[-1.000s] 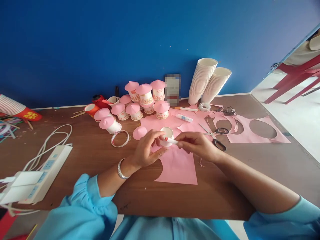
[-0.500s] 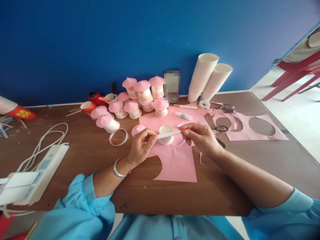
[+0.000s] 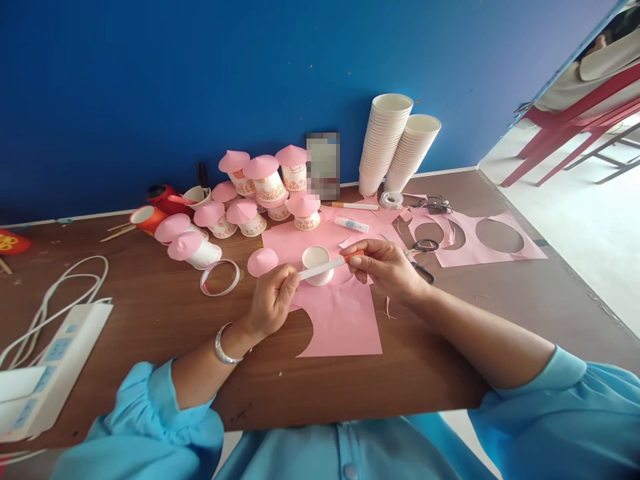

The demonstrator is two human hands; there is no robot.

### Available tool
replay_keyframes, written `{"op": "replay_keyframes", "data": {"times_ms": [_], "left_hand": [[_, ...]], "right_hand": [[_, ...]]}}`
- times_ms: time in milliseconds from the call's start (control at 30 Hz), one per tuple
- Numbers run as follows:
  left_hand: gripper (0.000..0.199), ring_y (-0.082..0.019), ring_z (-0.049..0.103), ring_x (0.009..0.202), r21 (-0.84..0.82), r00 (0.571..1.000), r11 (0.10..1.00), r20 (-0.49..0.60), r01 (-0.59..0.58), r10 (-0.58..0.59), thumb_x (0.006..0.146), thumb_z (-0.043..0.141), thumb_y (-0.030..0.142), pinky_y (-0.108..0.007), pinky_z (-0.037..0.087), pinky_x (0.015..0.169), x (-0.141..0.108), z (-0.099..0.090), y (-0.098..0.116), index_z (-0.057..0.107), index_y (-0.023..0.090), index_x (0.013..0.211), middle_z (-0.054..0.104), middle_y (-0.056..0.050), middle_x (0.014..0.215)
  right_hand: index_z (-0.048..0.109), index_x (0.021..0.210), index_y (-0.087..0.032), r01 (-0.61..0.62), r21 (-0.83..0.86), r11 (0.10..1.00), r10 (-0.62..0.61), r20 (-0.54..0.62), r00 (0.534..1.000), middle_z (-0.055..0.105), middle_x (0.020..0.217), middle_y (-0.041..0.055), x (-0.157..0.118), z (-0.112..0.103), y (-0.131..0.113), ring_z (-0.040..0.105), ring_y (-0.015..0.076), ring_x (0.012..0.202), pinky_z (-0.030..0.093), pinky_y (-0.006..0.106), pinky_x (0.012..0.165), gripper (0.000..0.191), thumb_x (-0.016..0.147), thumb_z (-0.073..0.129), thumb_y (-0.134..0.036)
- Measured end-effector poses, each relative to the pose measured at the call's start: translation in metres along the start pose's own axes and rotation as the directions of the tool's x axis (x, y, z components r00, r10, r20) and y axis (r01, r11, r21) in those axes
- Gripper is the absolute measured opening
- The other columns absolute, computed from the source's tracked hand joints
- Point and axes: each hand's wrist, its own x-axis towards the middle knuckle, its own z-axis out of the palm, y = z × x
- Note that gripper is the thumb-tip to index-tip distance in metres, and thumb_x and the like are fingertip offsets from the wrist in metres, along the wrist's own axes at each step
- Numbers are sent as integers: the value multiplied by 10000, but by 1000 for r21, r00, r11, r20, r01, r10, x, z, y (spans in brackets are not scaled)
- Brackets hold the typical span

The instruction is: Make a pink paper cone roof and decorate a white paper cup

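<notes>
Between my two hands is a white marker pen (image 3: 323,269) with an orange end. My left hand (image 3: 273,298) is closed round its white end. The fingers of my right hand (image 3: 376,269) pinch the orange end, which they partly cover. Just behind the pen an upright white paper cup (image 3: 317,257) stands on pink paper (image 3: 345,320) with curved cut-outs. To the left lie a small pink paper cone (image 3: 263,262) and a white ring (image 3: 220,279). Several small cup houses (image 3: 265,179) with pink cone roofs and drawn patterns are grouped behind.
Two tall stacks of paper cups (image 3: 385,143) stand by the blue wall. Scissors (image 3: 424,272), a tape roll (image 3: 391,199), a glue stick (image 3: 352,225) and another marker (image 3: 355,207) lie at the right. A power strip (image 3: 75,363) with cables is at the left.
The whole view has shifted a little, with the table things now further left. Both hands still hold the marker pen, which slants slightly more, its orange end higher.
</notes>
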Motion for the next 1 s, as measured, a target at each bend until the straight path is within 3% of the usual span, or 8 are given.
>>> {"op": "replay_keyframes", "data": {"times_ms": [400, 500, 600, 700, 767, 867, 1000], "left_hand": [[430, -117, 374, 524, 4, 1000, 1000, 2, -2, 2, 1086, 395, 380, -286, 325, 513, -1, 4, -1, 410, 218, 689, 414, 24, 584], [459, -119, 356, 522, -45, 997, 997, -41, 68, -69, 1085, 393, 434, -294, 310, 507, -4, 0, -5, 406, 219, 680, 385, 30, 579], [475, -114, 363, 535, -130, 980, 982, -122, 141, -157, 1084, 400, 456, -290, 314, 514, -6, -5, -12, 411, 214, 676, 376, 32, 594], [436, -99, 399, 533, -276, 977, 952, -125, 133, -172, 1078, 429, 453, -268, 329, 500, -5, -4, -14, 489, 202, 727, 418, 30, 634], [382, -87, 440, 529, -364, 980, 923, -95, 127, -173, 1062, 473, 462, -246, 349, 476, -3, 1, -11, 575, 194, 809, 464, 26, 673], [316, -78, 471, 524, -452, 973, 872, -34, 189, -229, 1042, 525, 468, -226, 373, 461, -2, 9, -6, 639, 194, 936, 522, 22, 706], [260, -75, 477, 522, -488, 962, 839, 8, 243, -274, 1014, 592, 450, -214, 378, 452, -3, 11, 0, 654, 197, 1015, 570, 21, 726]], "right_hand": [[790, 924, -177, 35, -111, 993, -41, -54, 998, 627, 662, -24, -1, 5, -7, 498, 79, 507, 414, 259, 485, 317, 803, 855, -463], [774, 870, -191, 85, -83, 993, -97, -152, 984, 607, 661, -26, 4, -9, -19, 462, 66, 510, 384, 243, 466, 284, 791, 874, -445], [761, 854, -212, 239, -40, 970, -238, -348, 907, 587, 714, -33, 11, -35, -39, 418, 44, 543, 359, 212, 462, 234, 760, 911, -365], [764, 857, -234, 246, 7, 969, -226, -369, 902, 624, 779, -19, 14, -48, -45, 492, 66, 618, 433, 217, 522, 209, 758, 905, -352], [766, 891, -244, 201, 19, 979, -184, -326, 927, 652, 795, -14, 13, -44, -38, 529, 73, 628, 447, 216, 528, 209, 770, 897, -353], [765, 932, -222, 53, 32, 998, -47, -156, 987, 718, 816, 13, 9, -22, -18, 587, 100, 619, 492, 257, 566, 254, 780, 884, -386], [790, 945, -206, -32, 16, 999, 32, -13, 999, 758, 822, 41, 1, 5, -2, 608, 126, 616, 510, 288, 584, 335, 753, 895, -459]]}}
